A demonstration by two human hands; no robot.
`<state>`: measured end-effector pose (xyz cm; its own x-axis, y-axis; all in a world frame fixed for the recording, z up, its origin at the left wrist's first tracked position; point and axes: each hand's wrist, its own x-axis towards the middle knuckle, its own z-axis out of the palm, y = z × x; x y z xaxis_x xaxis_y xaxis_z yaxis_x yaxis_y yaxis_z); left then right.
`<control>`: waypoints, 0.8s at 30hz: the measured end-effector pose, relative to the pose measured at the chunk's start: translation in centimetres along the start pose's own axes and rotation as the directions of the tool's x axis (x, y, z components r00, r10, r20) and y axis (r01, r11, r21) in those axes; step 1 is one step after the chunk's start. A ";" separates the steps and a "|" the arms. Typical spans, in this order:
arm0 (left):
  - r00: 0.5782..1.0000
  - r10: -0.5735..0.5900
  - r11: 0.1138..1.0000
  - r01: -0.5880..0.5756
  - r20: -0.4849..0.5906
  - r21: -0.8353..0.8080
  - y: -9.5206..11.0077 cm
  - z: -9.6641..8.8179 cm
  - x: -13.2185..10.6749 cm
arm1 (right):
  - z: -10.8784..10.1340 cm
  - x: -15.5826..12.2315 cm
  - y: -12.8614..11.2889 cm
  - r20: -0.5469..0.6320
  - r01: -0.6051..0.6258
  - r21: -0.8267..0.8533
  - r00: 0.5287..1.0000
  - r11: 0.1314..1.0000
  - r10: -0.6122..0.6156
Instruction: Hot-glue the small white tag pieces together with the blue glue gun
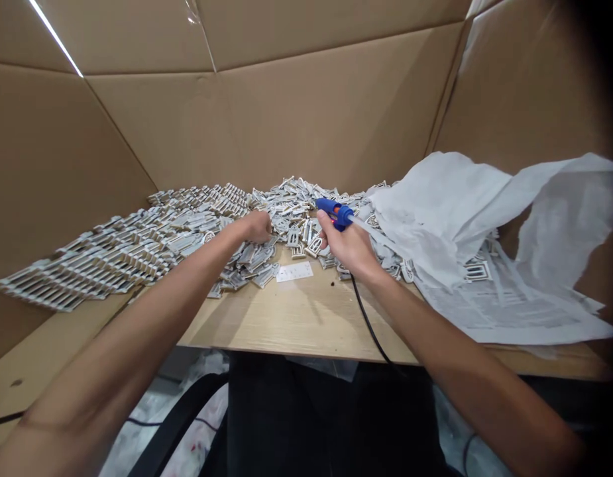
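Note:
My right hand (346, 246) is closed round a blue hot glue gun (334, 211), with a clear glue stick poking out of its back and a black cord (366, 318) trailing off the table edge. My left hand (256, 226) reaches into a heap of small white-and-grey cut-out pieces (286, 212); its fingers curl into the pile, and what they hold is hidden. A small white strip (294, 271) lies flat on the wooden table (296, 318) just in front of both hands.
Rows of stacked cut-out pieces (112, 255) spread across the left side. Crumpled white paper sheets (490, 252) cover the right side, with a few pieces under them. Cardboard walls (286, 119) enclose the table on three sides. A dark chair is below.

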<state>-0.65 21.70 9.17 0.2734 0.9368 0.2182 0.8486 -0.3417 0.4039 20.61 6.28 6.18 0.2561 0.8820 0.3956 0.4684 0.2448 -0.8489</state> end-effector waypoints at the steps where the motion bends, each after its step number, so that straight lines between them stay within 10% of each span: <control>1: 0.996 -0.001 0.998 -0.004 0.084 0.057 -0.1 0.1 0.3 | 0.0 0.0 0.0 0.002 0.007 -0.004 1.000 1.000 -0.007; 9: 0.901 0.039 0.915 -0.206 0.432 0.347 -0.2 0.0 0.7 | 0.2 0.1 0.4 -0.033 0.021 -0.047 0.999 0.999 -0.023; 24: 0.936 0.056 0.800 -0.251 0.348 0.545 -0.5 0.5 0.4 | 0.4 0.2 0.7 -0.046 0.043 -0.038 0.998 0.998 -0.045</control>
<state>-0.70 22.25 8.62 0.4612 0.8835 -0.0821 0.8573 -0.4675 -0.2156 20.63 6.78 5.50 0.2735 0.8504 0.4494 0.5107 0.2675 -0.8171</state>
